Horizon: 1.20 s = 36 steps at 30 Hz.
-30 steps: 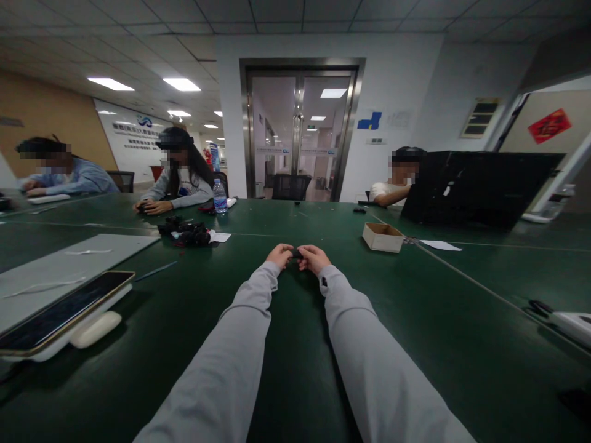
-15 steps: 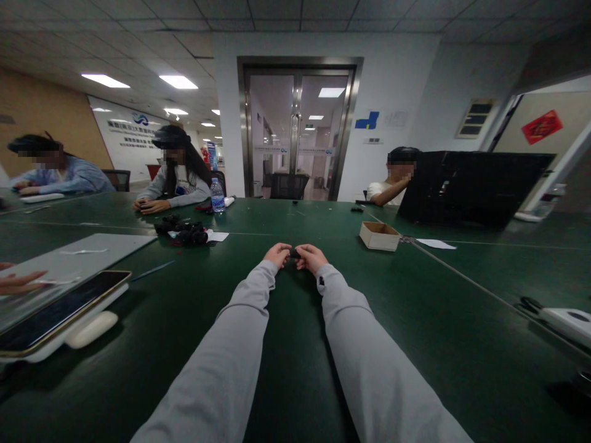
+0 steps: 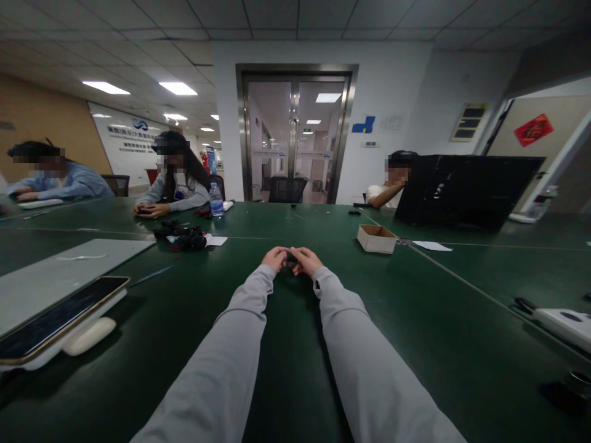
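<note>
My left hand (image 3: 275, 259) and my right hand (image 3: 308, 261) meet at arm's length above the dark green table (image 3: 295, 344). Between them is a small black object (image 3: 290, 258), mostly covered by fingers; its kind cannot be made out. Both hands are closed around it, the left fingers from one side and the right from the other. The right fingertips reach across its top toward the left ones. Grey sleeves cover both forearms.
An open cardboard box (image 3: 376, 239) stands right of my hands. Dark tangled gear (image 3: 182, 235) and a water bottle (image 3: 216, 200) are to the left. Nearer left lie a phone (image 3: 60, 317) and a grey board (image 3: 69, 261). A black monitor (image 3: 466, 191) stands back right; several people sit around.
My right fingers have shifted over the black object toward my left hand, hiding more of it. Another person's hand at the left edge has gone out of view.
</note>
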Each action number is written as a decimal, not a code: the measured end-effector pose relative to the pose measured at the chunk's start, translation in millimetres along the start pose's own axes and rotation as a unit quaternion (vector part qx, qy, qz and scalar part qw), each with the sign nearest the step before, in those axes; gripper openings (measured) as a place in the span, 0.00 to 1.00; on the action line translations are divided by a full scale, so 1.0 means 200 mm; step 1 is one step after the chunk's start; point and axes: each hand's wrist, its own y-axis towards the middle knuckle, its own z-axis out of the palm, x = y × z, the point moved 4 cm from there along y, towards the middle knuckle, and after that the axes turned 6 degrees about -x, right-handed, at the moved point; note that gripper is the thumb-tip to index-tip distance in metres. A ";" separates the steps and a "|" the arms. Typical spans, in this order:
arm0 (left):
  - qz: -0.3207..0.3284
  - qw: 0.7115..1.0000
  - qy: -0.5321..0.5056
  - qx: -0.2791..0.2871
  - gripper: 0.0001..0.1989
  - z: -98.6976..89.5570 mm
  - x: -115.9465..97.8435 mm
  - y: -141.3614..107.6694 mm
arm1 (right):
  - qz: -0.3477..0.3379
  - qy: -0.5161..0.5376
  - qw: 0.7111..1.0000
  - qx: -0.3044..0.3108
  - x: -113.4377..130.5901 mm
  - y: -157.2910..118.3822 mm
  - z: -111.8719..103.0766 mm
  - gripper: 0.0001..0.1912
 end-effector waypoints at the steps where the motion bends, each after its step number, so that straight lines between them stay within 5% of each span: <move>1: 0.001 1.000 -0.002 0.001 0.12 0.00 0.00 0.00 | -0.002 -0.019 1.000 -0.002 0.00 0.00 0.00 0.07; 6: 0.013 1.000 0.000 0.000 0.10 0.01 0.00 0.01 | -0.030 -0.029 0.999 0.031 0.00 0.01 0.00 0.11; 10: 0.024 1.000 -0.016 -0.011 0.08 0.00 0.02 0.03 | -0.028 -0.032 0.997 0.058 0.00 0.00 0.01 0.04; 17: 0.034 0.999 -0.038 -0.016 0.10 0.00 0.04 0.05 | -0.003 0.001 0.999 0.032 -0.01 0.01 0.00 0.04; 23: -0.024 0.996 -0.081 0.035 0.09 0.00 0.04 0.03 | 0.024 0.056 0.998 -0.003 -0.02 0.01 -0.02 0.07; 32: -0.009 0.997 -0.004 -0.078 0.11 -0.04 0.06 0.05 | 0.032 0.077 0.997 0.003 -0.02 0.00 -0.01 0.08; 36: 0.028 0.995 -0.094 0.016 0.16 -0.02 0.03 0.03 | 0.027 0.089 0.996 0.012 -0.03 0.01 -0.01 0.09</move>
